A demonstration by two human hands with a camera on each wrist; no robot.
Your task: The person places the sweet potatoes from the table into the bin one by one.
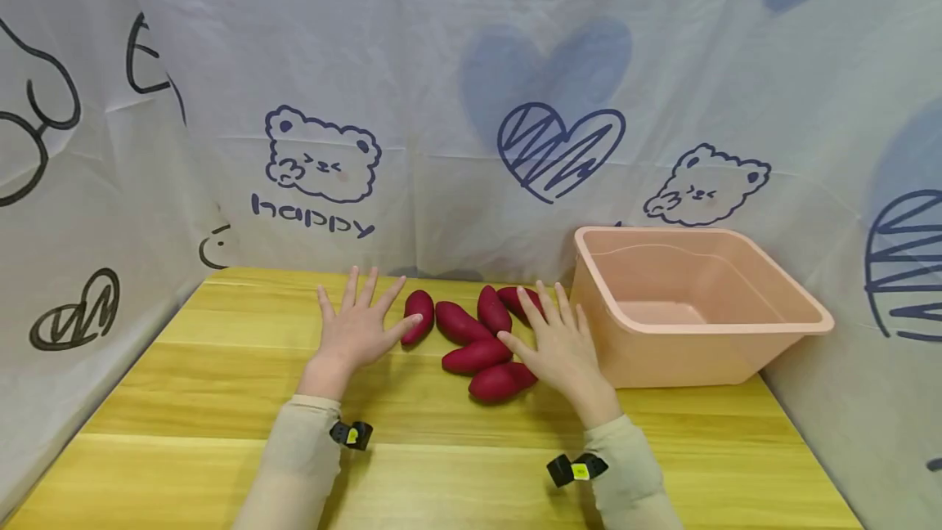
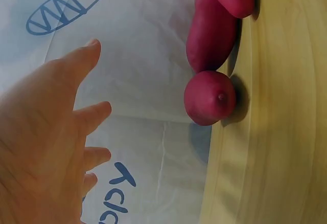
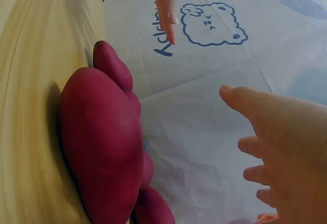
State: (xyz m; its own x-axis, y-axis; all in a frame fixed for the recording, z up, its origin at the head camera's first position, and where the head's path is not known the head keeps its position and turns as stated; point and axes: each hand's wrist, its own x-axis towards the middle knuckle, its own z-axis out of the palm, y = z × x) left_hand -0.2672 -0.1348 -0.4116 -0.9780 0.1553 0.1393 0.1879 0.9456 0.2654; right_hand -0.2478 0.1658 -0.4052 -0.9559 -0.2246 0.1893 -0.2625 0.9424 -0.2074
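From the head view, we look down on a yellow wood-grain bench (image 1: 184, 424) where six purple-red sweet potatoes (image 1: 477, 356) lie loosely grouped near the back, between a person's two bare hands. The left hand (image 1: 349, 342) is spread wide, palm down, its thumb overlapping the leftmost sweet potato (image 1: 419, 309) in our line of sight; the right hand (image 1: 567, 354), just as widely spread, angles in on the other side. Neither has hold of anything. At the right a peach plastic tub (image 1: 684, 358) stands against the printed cloth (image 1: 441, 105) that hangs behind; we judge it was put to the side to leave the middle free, yet near the right hand. The sweet potatoes seem set centrally so that both hands can get to them. In the left wrist view, which is turned sideways, we find the left hand raised, fingers parted, with a visible gap between it and the nearest sweet potato, whose tip points towards us. In the right wrist view, one sweet potato looms large with others behind it, all resting on the bench; the right hand hovers apart, fingers extended, its grasp unfilled, and the left hand's fingers show beyond.
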